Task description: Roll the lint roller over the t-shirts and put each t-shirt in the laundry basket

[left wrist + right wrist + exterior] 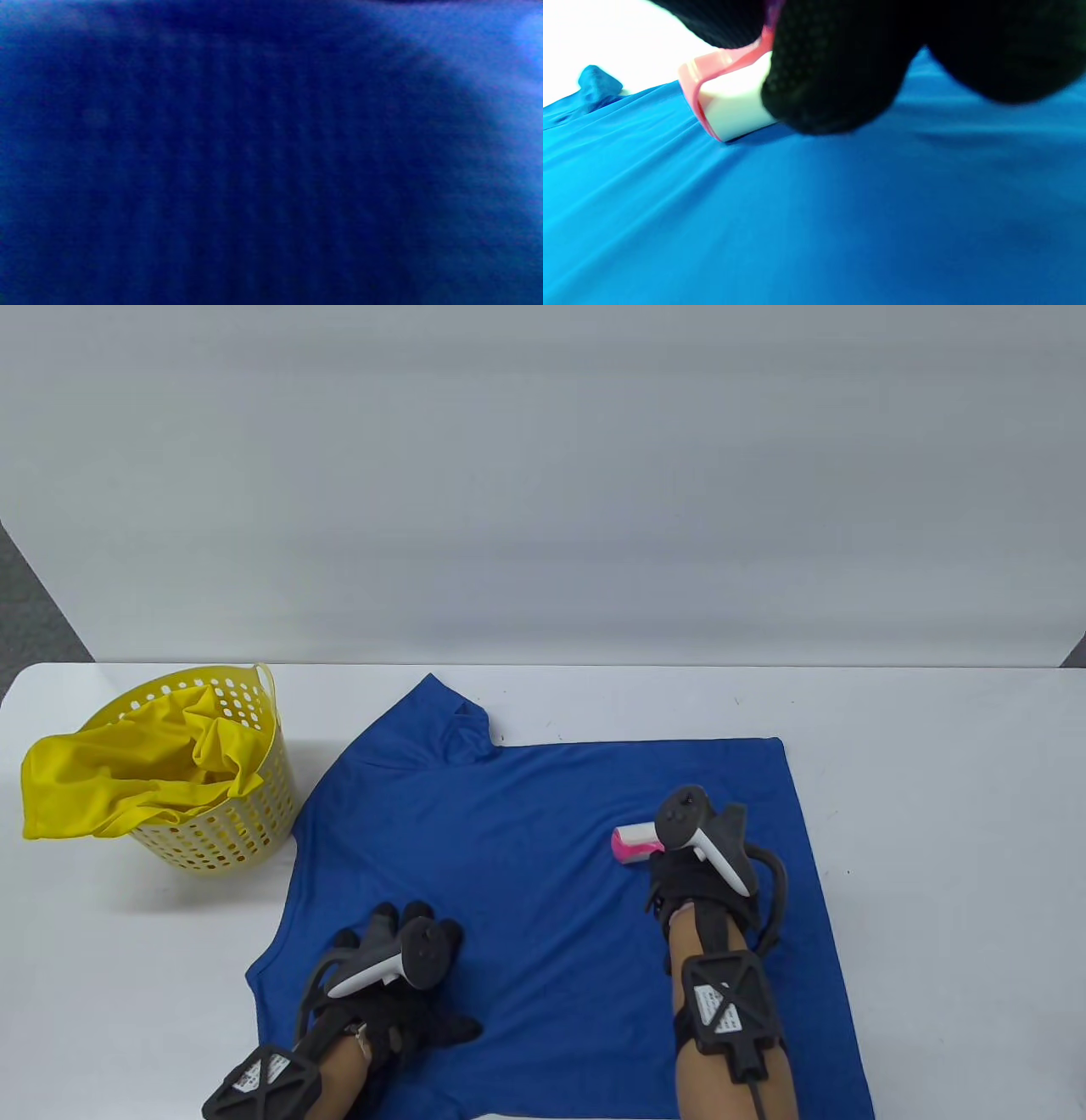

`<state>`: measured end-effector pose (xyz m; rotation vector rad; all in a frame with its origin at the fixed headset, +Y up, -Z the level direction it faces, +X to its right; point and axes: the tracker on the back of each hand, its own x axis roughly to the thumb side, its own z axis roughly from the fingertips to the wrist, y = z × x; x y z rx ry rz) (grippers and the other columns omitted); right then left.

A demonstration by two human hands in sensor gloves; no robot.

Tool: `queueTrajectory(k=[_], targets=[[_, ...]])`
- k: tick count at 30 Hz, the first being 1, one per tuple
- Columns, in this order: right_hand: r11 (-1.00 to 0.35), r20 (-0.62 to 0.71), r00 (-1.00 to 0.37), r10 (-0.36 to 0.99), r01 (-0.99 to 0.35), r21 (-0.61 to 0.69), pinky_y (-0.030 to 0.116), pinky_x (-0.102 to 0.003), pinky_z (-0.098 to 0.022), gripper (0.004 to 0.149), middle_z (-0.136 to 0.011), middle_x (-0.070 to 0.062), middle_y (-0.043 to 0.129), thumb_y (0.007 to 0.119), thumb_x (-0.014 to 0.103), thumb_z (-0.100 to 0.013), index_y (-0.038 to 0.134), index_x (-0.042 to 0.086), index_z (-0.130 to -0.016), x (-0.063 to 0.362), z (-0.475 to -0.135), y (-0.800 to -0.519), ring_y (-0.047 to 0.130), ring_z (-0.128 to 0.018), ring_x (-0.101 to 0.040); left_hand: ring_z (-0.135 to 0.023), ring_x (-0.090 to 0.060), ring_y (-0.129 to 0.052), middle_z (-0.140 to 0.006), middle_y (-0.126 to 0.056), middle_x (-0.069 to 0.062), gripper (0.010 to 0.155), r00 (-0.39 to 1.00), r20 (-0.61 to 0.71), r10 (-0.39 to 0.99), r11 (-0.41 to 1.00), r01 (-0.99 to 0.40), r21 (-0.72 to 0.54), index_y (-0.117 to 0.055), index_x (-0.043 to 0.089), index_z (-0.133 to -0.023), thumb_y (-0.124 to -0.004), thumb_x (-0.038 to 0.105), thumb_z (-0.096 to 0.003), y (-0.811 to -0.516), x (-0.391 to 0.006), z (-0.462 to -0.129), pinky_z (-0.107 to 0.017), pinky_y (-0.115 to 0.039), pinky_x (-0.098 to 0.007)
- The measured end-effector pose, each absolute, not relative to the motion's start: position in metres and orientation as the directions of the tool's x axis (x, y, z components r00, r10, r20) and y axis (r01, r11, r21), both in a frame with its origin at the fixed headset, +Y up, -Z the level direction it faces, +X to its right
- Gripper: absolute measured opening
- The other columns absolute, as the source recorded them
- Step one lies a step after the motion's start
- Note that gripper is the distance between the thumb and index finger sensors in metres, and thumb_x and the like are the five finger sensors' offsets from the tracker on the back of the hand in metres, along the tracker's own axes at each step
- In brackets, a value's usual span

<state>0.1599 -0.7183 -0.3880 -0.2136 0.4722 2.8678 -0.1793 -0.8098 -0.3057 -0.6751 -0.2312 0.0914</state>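
Note:
A blue t-shirt (543,848) lies spread flat on the white table. My right hand (679,857) grips a pink and white lint roller (635,845), whose white roll (734,106) rests on the blue cloth (814,212) in the right wrist view. My left hand (407,976) lies flat with spread fingers on the shirt's near left part. The left wrist view is filled with blurred blue fabric (271,152). A yellow laundry basket (246,823) stands at the left with a yellow t-shirt (110,789) draped in it and over its rim.
The table's (933,814) white top stretches to the right of the shirt and behind it. A grey wall stands behind the table. The shirt's near hem reaches the table's front edge.

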Motion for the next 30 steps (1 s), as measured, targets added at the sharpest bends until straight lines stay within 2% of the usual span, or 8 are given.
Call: queueTrajectory(k=[4,9,13,17,21,24,28,30], targets=[[-0.922,-0.075,-0.993,0.088,-0.11,0.372,0.087,-0.034,-0.008,0.054,-0.056,-0.018,0.091,0.067,0.038,-0.051,0.053,0.023,-0.1,0.179,-0.332,-0.71,0.096,-0.015,-0.012,-0.096,-0.052,0.022,-0.105,0.025,-0.01,0.111,0.971,0.183,0.156,0.777,-0.006,-0.63,0.013,0.037,-0.099,-0.061,0.083,-0.0294,-0.81,-0.179,-0.306,-0.061,-0.002,-0.082],[-0.864,-0.046,-0.999,0.022,-0.042,0.502,0.087,-0.035,-0.006,0.054,-0.054,-0.019,0.093,0.069,0.038,-0.05,0.057,0.021,-0.1,0.202,-0.264,-0.697,0.097,-0.013,-0.012,-0.096,-0.052,0.022,-0.105,0.025,-0.01,0.111,0.971,0.184,0.154,0.777,-0.004,-0.63,0.013,0.037,-0.099,-0.061,0.083,-0.0294,-0.81,-0.179,-0.306,-0.061,-0.002,-0.082],[-0.841,-0.054,-0.999,0.009,-0.037,0.539,0.088,-0.036,-0.006,0.054,-0.054,-0.019,0.094,0.07,0.038,-0.05,0.059,0.021,-0.1,0.208,-0.249,-0.694,0.098,-0.013,-0.013,-0.095,-0.053,0.022,-0.104,0.026,-0.01,0.111,0.97,0.185,0.155,0.772,-0.002,-0.635,0.013,0.037,-0.099,-0.061,0.083,-0.0297,-0.81,-0.179,-0.306,-0.061,-0.002,-0.082],[-0.874,-0.071,-0.996,0.043,-0.073,0.48,0.087,-0.036,-0.007,0.054,-0.055,-0.019,0.093,0.069,0.038,-0.05,0.057,0.021,-0.1,0.199,-0.273,-0.698,0.098,-0.014,-0.013,-0.095,-0.053,0.022,-0.104,0.026,-0.011,0.111,0.97,0.186,0.156,0.772,-0.002,-0.636,0.013,0.037,-0.099,-0.062,0.082,-0.0297,-0.81,-0.179,-0.307,-0.061,-0.002,-0.082],[-0.916,-0.095,-0.992,0.079,-0.11,0.385,0.087,-0.036,-0.008,0.054,-0.056,-0.018,0.092,0.067,0.038,-0.051,0.055,0.022,-0.1,0.179,-0.319,-0.704,0.097,-0.015,-0.013,-0.095,-0.053,0.022,-0.104,0.026,-0.011,0.111,0.97,0.188,0.156,0.77,0.0,-0.638,0.014,0.036,-0.098,-0.061,0.082,-0.0298,-0.81,-0.179,-0.307,-0.06,-0.002,-0.082],[-0.952,-0.116,-0.984,0.138,-0.164,0.259,0.087,-0.036,-0.009,0.053,-0.056,-0.018,0.091,0.067,0.039,-0.051,0.053,0.024,-0.1,0.162,-0.363,-0.718,0.097,-0.016,-0.013,-0.095,-0.053,0.023,-0.103,0.026,-0.011,0.112,0.969,0.188,0.159,0.768,-0.002,-0.641,0.014,0.036,-0.098,-0.062,0.082,-0.0296,-0.81,-0.179,-0.307,-0.06,-0.002,-0.082],[-0.966,-0.202,-0.97,0.134,-0.174,0.192,0.087,-0.036,-0.009,0.053,-0.056,-0.018,0.09,0.066,0.039,-0.05,0.052,0.025,-0.099,0.136,-0.408,-0.723,0.097,-0.016,-0.013,-0.095,-0.052,0.023,-0.103,0.027,-0.01,0.112,0.97,0.186,0.158,0.766,-0.002,-0.643,0.014,0.037,-0.098,-0.062,0.082,-0.0295,-0.81,-0.178,-0.308,-0.06,-0.002,-0.082],[-0.971,-0.25,-0.961,0.116,-0.163,0.176,0.087,-0.036,-0.009,0.053,-0.056,-0.018,0.091,0.066,0.039,-0.05,0.051,0.024,-0.099,0.124,-0.418,-0.724,0.097,-0.016,-0.013,-0.095,-0.052,0.023,-0.103,0.027,-0.01,0.111,0.969,0.185,0.162,0.766,-0.005,-0.643,0.013,0.037,-0.098,-0.062,0.082,-0.0294,-0.81,-0.178,-0.308,-0.06,-0.001,-0.082]])
